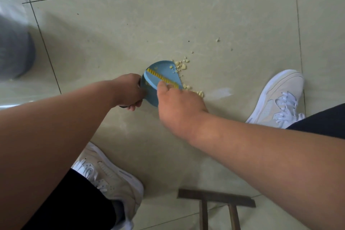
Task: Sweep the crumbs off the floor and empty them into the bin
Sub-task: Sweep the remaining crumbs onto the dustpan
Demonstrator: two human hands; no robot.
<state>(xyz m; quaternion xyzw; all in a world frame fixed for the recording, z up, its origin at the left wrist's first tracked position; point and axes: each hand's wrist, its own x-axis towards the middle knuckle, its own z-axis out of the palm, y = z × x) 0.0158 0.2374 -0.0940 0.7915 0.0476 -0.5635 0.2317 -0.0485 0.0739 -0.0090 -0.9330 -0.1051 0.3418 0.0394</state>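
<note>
Blue plastic marks the small dustpan [160, 73], which sits tipped on the pale tiled floor [112, 30] with its open lip facing the right of the view. Running across the pan is a row of yellow comb teeth [162, 77]. The left hand [128, 91] is curled round the dustpan's dark handle at the pan's near left end, fingers wrapped underneath, and it holds the pan against the tiles. The right hand [177, 104] lies just beside the pan's right edge, back upward, thumb touching the yellow teeth; its fingers are turned down and hidden, and motion blur hides whatever it may grasp, so I cannot tell whether it is clenched on a brush or relaxed.

Yellow crumbs [182, 65] lie heaped at the pan's lip, just beyond both hands, and a few pieces are already on the blue surface. More crumbs trail along the lip toward the right fingers, and single bits lie scattered farther off on the tiles.

White sneakers frame the spot: the right sneaker [278, 97] near the crumbs, the left sneaker [110, 175] closer in. At the left edge stands a grey bin [15, 52], well apart from the pan. A wooden frame [216, 201] shows at the bottom.
</note>
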